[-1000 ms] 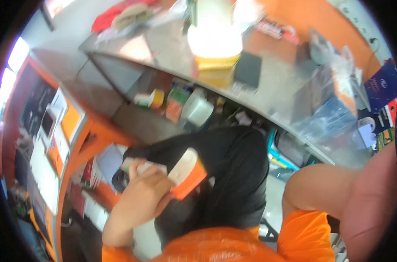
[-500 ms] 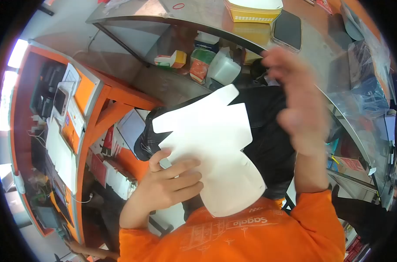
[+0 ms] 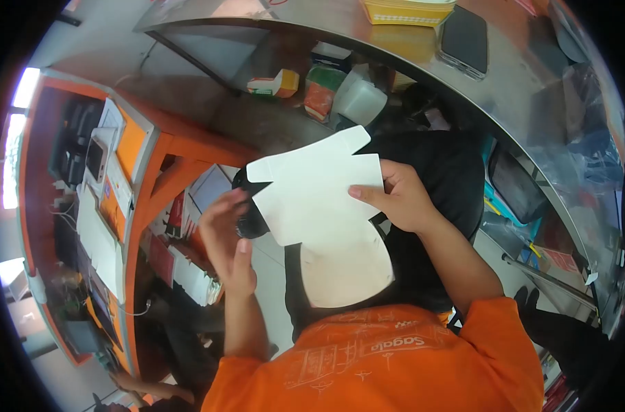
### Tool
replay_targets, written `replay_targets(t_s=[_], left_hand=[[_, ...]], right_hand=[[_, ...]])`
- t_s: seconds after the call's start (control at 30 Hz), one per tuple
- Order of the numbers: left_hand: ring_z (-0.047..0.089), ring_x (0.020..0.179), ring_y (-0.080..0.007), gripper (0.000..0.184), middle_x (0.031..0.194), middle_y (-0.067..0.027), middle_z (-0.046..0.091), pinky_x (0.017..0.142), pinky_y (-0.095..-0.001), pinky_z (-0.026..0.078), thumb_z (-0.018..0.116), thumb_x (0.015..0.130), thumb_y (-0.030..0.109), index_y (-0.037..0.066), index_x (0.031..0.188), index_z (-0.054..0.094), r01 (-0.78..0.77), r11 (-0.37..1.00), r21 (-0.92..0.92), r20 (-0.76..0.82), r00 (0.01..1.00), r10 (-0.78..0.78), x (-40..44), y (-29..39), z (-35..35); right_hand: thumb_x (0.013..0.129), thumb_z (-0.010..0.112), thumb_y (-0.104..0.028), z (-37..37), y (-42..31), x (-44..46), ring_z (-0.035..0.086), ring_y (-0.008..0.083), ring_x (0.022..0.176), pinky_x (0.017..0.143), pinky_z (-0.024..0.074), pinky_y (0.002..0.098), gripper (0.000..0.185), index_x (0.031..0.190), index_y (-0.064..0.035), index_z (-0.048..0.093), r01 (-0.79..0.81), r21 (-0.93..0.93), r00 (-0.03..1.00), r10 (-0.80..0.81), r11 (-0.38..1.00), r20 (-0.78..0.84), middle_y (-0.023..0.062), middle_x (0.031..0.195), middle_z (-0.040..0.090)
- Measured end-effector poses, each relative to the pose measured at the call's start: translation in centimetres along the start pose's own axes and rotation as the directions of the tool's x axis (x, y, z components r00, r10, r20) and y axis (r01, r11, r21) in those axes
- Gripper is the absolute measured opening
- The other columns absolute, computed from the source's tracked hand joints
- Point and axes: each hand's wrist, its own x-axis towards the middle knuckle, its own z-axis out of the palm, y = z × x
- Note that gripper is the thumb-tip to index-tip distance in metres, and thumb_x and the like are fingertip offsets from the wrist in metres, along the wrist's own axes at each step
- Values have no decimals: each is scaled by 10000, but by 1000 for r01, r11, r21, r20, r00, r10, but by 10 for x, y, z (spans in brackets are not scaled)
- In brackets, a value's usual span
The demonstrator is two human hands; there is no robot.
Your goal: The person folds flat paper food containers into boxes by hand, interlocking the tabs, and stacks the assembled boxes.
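Note:
A white die-cut cardboard box blank [image 3: 319,199] lies unfolded above my lap, with flaps at its far end and a rounded panel toward my shirt. My right hand [image 3: 405,198] grips its right edge, thumb on top and the other fingers underneath. Just off the blank's left side, my left hand [image 3: 228,237] is raised with its fingers apart and holds nothing. The fingers of that hand are slightly blurred.
Ahead is a metal table [image 3: 312,31] with yellow paper trays [image 3: 405,12] and a dark phone [image 3: 463,41]. Cartons and a white plastic container [image 3: 362,99] sit on its lower shelf. An orange desk [image 3: 161,147] stands left. Another person's arm [image 3: 147,388] shows at lower left.
My right hand has come down from the air and taken hold of the blank's right edge. My left hand has let go of the blank and moved left.

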Motion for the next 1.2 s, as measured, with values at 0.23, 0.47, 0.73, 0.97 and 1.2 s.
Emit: replay_targets(t_s=[0.23, 0.47, 0.73, 0.97, 1.2], left_hand=[[668, 1140, -156, 544, 1256, -99, 710, 993, -328, 545, 825, 889, -1, -33, 1375, 583, 578, 812, 80, 117, 804, -583, -3, -13, 26], [684, 1089, -151, 391, 1180, -87, 724, 944, -303, 547, 778, 971, 52, -15, 1318, 611, 492, 861, 128, 116, 855, -505, -1, -8, 33], [694, 1072, -146, 401, 1186, -87, 714, 905, -281, 553, 732, 980, -23, 3, 1357, 598, 473, 881, -21, 58, 880, -471, -7, -8, 36], [705, 1055, -148, 409, 1201, -99, 719, 886, -273, 557, 745, 949, -64, 0, 1338, 633, 429, 902, -43, 32, 903, -428, -17, -13, 30], [695, 1031, -141, 269, 1152, -78, 735, 900, -272, 529, 757, 926, -66, -20, 1191, 749, 397, 917, -19, -31, 917, -398, -21, -12, 26]], right_hand=[[1018, 719, -47, 5, 2, -4, 717, 100, 983, 854, 581, 267, 349, 1354, 25, 658, 73, 39, 997, -72, 997, -13, 71, 1144, 768], [1027, 681, 0, 3, 5, -8, 720, 104, 1018, 861, 589, 265, 365, 1387, 34, 626, 65, 115, 997, -70, 991, 38, 63, 1164, 743], [1051, 623, 20, 9, -3, -7, 697, 121, 1121, 942, 572, 268, 425, 1475, -2, 613, 83, 107, 992, -92, 991, 85, 108, 1298, 726], [1028, 617, 47, 5, 0, -11, 704, 142, 1122, 946, 554, 259, 324, 1327, -1, 733, 111, 60, 985, -118, 992, 127, 100, 1258, 745], [952, 684, 36, 5, -4, -9, 706, 169, 1014, 888, 524, 254, 313, 1246, -16, 781, 351, -41, 916, -334, 935, 221, 112, 1098, 747]])
